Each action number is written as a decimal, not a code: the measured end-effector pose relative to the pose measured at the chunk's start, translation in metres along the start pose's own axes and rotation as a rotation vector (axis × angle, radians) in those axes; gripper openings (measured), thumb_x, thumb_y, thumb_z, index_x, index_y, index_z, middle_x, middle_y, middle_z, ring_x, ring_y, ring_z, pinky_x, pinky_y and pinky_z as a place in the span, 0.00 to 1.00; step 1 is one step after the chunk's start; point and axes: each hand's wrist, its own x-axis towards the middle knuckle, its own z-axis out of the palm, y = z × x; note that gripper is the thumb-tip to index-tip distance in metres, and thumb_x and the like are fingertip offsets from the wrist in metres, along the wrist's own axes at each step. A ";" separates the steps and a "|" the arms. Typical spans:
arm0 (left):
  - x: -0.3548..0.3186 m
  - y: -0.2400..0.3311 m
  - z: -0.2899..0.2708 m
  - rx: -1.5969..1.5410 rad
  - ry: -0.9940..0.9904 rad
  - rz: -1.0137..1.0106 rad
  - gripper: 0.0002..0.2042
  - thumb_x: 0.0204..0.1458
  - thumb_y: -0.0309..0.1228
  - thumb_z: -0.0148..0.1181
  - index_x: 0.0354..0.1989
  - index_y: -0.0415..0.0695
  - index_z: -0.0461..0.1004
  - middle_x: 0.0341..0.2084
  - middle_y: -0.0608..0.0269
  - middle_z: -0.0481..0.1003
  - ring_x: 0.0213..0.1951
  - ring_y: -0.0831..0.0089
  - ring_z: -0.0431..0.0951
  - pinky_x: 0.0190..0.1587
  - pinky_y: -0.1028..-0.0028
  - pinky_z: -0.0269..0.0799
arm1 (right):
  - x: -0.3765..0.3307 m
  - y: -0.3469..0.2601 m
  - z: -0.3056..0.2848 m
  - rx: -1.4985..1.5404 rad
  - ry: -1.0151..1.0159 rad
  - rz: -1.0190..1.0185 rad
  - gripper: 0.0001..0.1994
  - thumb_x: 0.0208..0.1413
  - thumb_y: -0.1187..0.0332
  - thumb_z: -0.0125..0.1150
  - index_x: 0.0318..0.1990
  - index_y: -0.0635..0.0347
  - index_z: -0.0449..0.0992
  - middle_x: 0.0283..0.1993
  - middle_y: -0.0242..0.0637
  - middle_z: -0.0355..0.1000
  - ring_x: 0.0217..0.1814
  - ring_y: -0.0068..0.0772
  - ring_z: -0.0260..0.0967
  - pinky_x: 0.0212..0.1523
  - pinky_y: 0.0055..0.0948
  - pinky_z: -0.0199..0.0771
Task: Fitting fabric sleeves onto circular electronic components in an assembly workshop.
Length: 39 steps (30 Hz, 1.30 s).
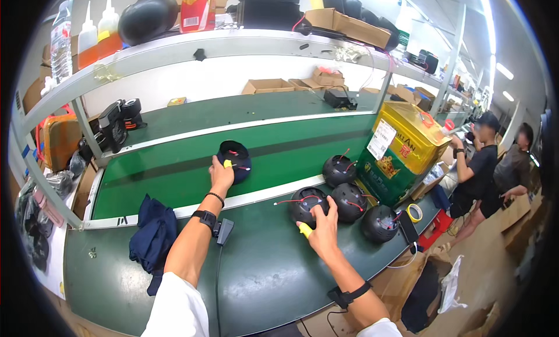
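Now, left hand (221, 175) is clamping a dark shell (241, 158) over green belt (285, 169); toward four o'clock, right hand (324, 227) is touching a round black dome (301, 209), lying at its eleven (whether that grip is clamping, cannot tell).

We look down and forward from head height through a wide fisheye, close above the green workbench (268, 273); our left hand (221, 174) and right hand (324, 229) fall mid-frame, the shelf (244, 45) bends across the top.

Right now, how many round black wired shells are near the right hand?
4: one shell at the right hand, one beside it, one behind, one rightmost. More may be hidden.
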 end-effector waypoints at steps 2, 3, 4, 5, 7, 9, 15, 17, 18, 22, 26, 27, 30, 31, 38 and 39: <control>-0.030 0.011 -0.018 -0.032 0.024 0.091 0.37 0.65 0.40 0.56 0.75 0.29 0.51 0.68 0.28 0.62 0.71 0.35 0.59 0.73 0.51 0.56 | -0.004 -0.002 -0.008 0.108 -0.016 0.008 0.23 0.44 0.64 0.84 0.40 0.59 0.71 0.71 0.67 0.54 0.71 0.71 0.59 0.63 0.53 0.68; -0.052 0.014 -0.029 -0.018 0.066 0.189 0.36 0.66 0.41 0.56 0.74 0.29 0.51 0.67 0.28 0.62 0.71 0.36 0.60 0.73 0.51 0.57 | -0.013 -0.005 -0.015 0.230 -0.035 0.035 0.22 0.47 0.65 0.83 0.42 0.59 0.72 0.72 0.64 0.55 0.70 0.66 0.62 0.64 0.53 0.69; -0.075 0.015 -0.042 -0.055 0.053 0.322 0.35 0.67 0.40 0.55 0.74 0.29 0.52 0.68 0.28 0.61 0.71 0.37 0.60 0.73 0.52 0.57 | -0.017 -0.008 -0.020 0.357 -0.064 0.080 0.22 0.49 0.65 0.82 0.43 0.59 0.72 0.69 0.61 0.59 0.68 0.61 0.65 0.62 0.49 0.72; -0.104 0.013 -0.057 -0.055 0.030 0.463 0.32 0.68 0.37 0.54 0.74 0.31 0.52 0.68 0.30 0.61 0.71 0.40 0.61 0.72 0.54 0.58 | -0.023 -0.016 -0.021 0.481 -0.087 0.157 0.21 0.51 0.65 0.81 0.44 0.59 0.72 0.66 0.58 0.63 0.66 0.57 0.69 0.61 0.46 0.74; -0.175 0.000 -0.094 -0.305 -0.335 0.590 0.31 0.69 0.36 0.53 0.75 0.35 0.53 0.68 0.38 0.62 0.69 0.49 0.65 0.72 0.61 0.58 | -0.052 -0.032 -0.038 1.158 -0.460 0.639 0.16 0.70 0.58 0.61 0.54 0.55 0.65 0.59 0.47 0.70 0.57 0.44 0.77 0.55 0.37 0.81; -0.238 -0.010 -0.129 -0.250 -0.613 0.564 0.28 0.73 0.38 0.44 0.76 0.37 0.53 0.73 0.45 0.58 0.76 0.56 0.56 0.76 0.62 0.51 | -0.085 -0.059 -0.041 1.621 -0.545 0.728 0.16 0.75 0.55 0.51 0.57 0.56 0.64 0.57 0.47 0.70 0.51 0.41 0.80 0.44 0.36 0.86; -0.380 -0.037 -0.192 -0.155 -0.577 0.240 0.29 0.70 0.32 0.49 0.77 0.38 0.52 0.71 0.37 0.59 0.74 0.46 0.58 0.75 0.59 0.53 | -0.132 -0.103 -0.052 0.689 -0.612 0.442 0.25 0.75 0.52 0.46 0.68 0.60 0.58 0.58 0.52 0.70 0.41 0.42 0.81 0.20 0.27 0.81; -0.403 -0.043 -0.200 -0.085 -0.463 0.320 0.30 0.70 0.32 0.50 0.77 0.38 0.52 0.71 0.35 0.57 0.74 0.43 0.57 0.75 0.58 0.52 | -0.141 -0.110 -0.052 0.640 -0.610 0.447 0.25 0.74 0.55 0.50 0.70 0.60 0.60 0.58 0.52 0.70 0.43 0.42 0.80 0.31 0.32 0.84; -0.412 -0.043 -0.200 0.002 -0.455 0.307 0.31 0.69 0.32 0.52 0.78 0.39 0.50 0.72 0.31 0.54 0.71 0.42 0.62 0.72 0.57 0.59 | -0.142 -0.112 -0.050 0.541 -0.555 0.258 0.22 0.74 0.57 0.50 0.67 0.61 0.63 0.57 0.51 0.72 0.45 0.42 0.79 0.37 0.34 0.82; -0.450 -0.042 -0.211 -0.143 -0.628 0.204 0.35 0.68 0.28 0.56 0.79 0.39 0.45 0.76 0.35 0.45 0.72 0.48 0.61 0.66 0.61 0.71 | -0.144 -0.111 -0.046 0.549 -0.434 0.175 0.21 0.71 0.61 0.57 0.63 0.65 0.69 0.61 0.53 0.70 0.60 0.48 0.74 0.56 0.40 0.77; -0.452 -0.048 -0.243 0.010 -0.538 0.364 0.33 0.61 0.32 0.66 0.73 0.40 0.60 0.64 0.43 0.70 0.61 0.50 0.76 0.62 0.60 0.74 | -0.133 -0.097 -0.050 0.584 -0.443 0.110 0.19 0.63 0.65 0.68 0.56 0.68 0.74 0.51 0.52 0.79 0.55 0.44 0.79 0.58 0.37 0.77; -0.442 -0.055 -0.252 0.134 -0.386 0.419 0.30 0.59 0.32 0.69 0.69 0.39 0.65 0.61 0.44 0.74 0.59 0.50 0.77 0.60 0.59 0.75 | -0.131 -0.096 -0.052 0.622 -0.517 0.115 0.18 0.62 0.66 0.70 0.54 0.69 0.75 0.49 0.51 0.81 0.53 0.43 0.80 0.57 0.37 0.77; -0.396 -0.081 -0.266 0.404 0.192 0.428 0.29 0.49 0.25 0.73 0.60 0.38 0.71 0.57 0.45 0.73 0.59 0.45 0.72 0.64 0.57 0.67 | -0.120 -0.101 -0.041 0.761 -0.648 0.108 0.20 0.58 0.67 0.73 0.53 0.69 0.76 0.48 0.50 0.81 0.54 0.39 0.80 0.58 0.36 0.77; -0.382 -0.089 -0.268 0.480 0.302 0.402 0.27 0.49 0.24 0.73 0.59 0.38 0.72 0.58 0.43 0.71 0.59 0.45 0.71 0.63 0.55 0.67 | -0.116 -0.103 -0.038 0.833 -0.702 0.103 0.22 0.57 0.66 0.75 0.53 0.69 0.75 0.49 0.50 0.81 0.54 0.38 0.80 0.58 0.35 0.77; -0.355 -0.081 -0.298 0.312 0.053 0.212 0.12 0.58 0.22 0.66 0.47 0.38 0.71 0.42 0.58 0.79 0.46 0.66 0.79 0.52 0.66 0.75 | -0.107 -0.141 -0.059 0.609 -0.407 -0.078 0.26 0.49 0.66 0.79 0.54 0.65 0.76 0.54 0.47 0.78 0.58 0.46 0.76 0.59 0.42 0.75; -0.361 -0.069 -0.300 0.021 0.020 0.076 0.09 0.61 0.23 0.64 0.45 0.38 0.71 0.39 0.63 0.79 0.42 0.74 0.80 0.47 0.72 0.76 | -0.110 -0.151 -0.068 0.654 -0.296 -0.033 0.26 0.48 0.67 0.78 0.55 0.65 0.76 0.53 0.47 0.78 0.56 0.45 0.76 0.57 0.41 0.76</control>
